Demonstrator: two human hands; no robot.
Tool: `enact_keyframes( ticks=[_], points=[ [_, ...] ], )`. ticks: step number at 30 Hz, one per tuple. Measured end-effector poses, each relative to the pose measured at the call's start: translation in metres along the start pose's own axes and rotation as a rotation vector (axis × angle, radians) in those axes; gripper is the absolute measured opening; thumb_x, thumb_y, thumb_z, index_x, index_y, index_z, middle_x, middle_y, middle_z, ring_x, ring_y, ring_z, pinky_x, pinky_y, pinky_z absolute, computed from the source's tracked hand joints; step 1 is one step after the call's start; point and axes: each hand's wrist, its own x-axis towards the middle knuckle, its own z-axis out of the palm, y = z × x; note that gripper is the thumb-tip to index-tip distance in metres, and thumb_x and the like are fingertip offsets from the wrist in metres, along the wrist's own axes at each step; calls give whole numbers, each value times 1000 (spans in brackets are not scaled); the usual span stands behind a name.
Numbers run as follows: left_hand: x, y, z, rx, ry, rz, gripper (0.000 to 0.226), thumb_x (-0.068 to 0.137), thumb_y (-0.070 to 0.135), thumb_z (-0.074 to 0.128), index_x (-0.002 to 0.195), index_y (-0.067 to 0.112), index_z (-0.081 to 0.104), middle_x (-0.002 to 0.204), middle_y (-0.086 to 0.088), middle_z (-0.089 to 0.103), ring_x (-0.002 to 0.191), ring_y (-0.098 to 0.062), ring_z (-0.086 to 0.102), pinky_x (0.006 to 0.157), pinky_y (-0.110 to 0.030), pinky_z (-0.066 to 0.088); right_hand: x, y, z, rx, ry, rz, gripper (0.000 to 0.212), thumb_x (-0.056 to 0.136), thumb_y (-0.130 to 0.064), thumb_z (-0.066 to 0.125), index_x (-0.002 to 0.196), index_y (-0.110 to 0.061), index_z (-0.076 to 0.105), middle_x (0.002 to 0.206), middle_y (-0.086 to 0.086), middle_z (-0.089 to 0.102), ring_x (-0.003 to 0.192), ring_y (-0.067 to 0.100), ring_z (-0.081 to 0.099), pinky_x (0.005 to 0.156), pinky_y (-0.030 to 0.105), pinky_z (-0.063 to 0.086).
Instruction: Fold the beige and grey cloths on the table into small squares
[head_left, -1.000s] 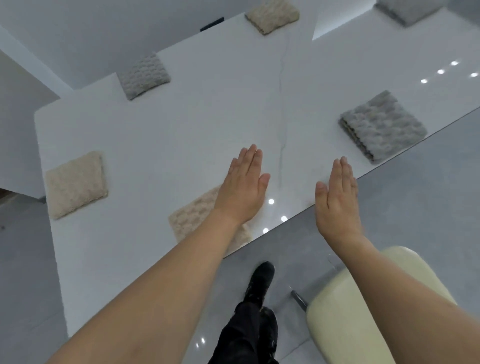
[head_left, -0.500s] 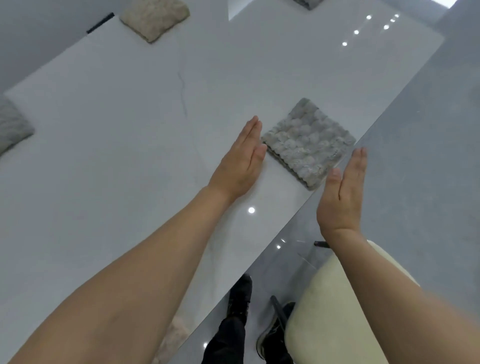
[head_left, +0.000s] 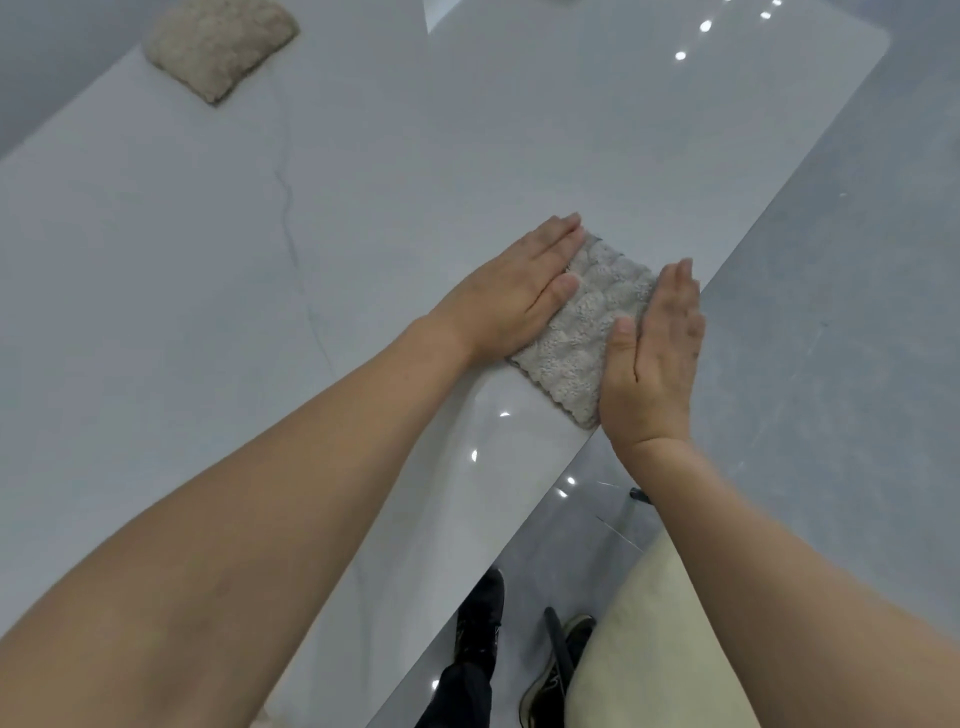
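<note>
Spanning the view, glossy white table (head_left: 322, 218); folded bumpy grey cloth (head_left: 582, 332) sits square near its front edge, flat-fingered left hand (head_left: 511, 301) and right hand (head_left: 649, 364) pressing opposite sides; nubby beige cloth (head_left: 218, 44) far back.

Folded cloth (head_left: 582, 332) lies between both hands (near table (head_left: 363, 208) edge).

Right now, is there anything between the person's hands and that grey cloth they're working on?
No, nothing visible. Both hands already touch the grey cloth: the left hand lies flat along its left side, the right hand stands against its right edge near the table edge. The beige cloth lies far off.
</note>
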Motion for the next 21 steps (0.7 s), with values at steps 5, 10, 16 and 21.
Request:
enact_keyframes(
  ticks=[5, 10, 16, 21],
  points=[
    [-6, -20, 0, 305, 9, 7, 58, 104, 42, 16, 156, 18, 17, 162, 3, 19, 150, -12, 9, 121, -36, -6, 2, 24, -12, -336, -147, -138, 65, 98, -43, 7, 154, -12, 5, 163, 2, 0, 149, 17, -7, 120, 41, -8],
    [-31, -12, 5, 233, 280, -313, 63, 100, 43, 12, 152, 11, 29, 159, -4, 27, 150, -21, 12, 121, -37, -4, 27, 40, -47, -335, -180, -142, 66, 97, -44, 9, 154, -12, 16, 162, 3, 9, 150, 16, 1, 120, 37, -8],
    [-34, 78, 50, 18, 610, -651, 64, 100, 40, 18, 152, 3, 22, 161, -11, 19, 150, -26, 6, 122, -43, -2, 84, -6, -45, -214, -388, -477, 59, 100, -42, 14, 153, -17, 21, 161, -3, 15, 148, 9, 8, 119, 26, -3],
    [-37, 88, 80, 200, 411, -788, 76, 99, 52, 16, 154, 3, 2, 163, -13, -3, 150, -26, -11, 121, -44, -6, 97, -1, -30, -412, -605, -588, 59, 100, -45, 10, 155, -24, 9, 162, -10, 5, 148, 7, -1, 120, 29, -6]
  ],
)
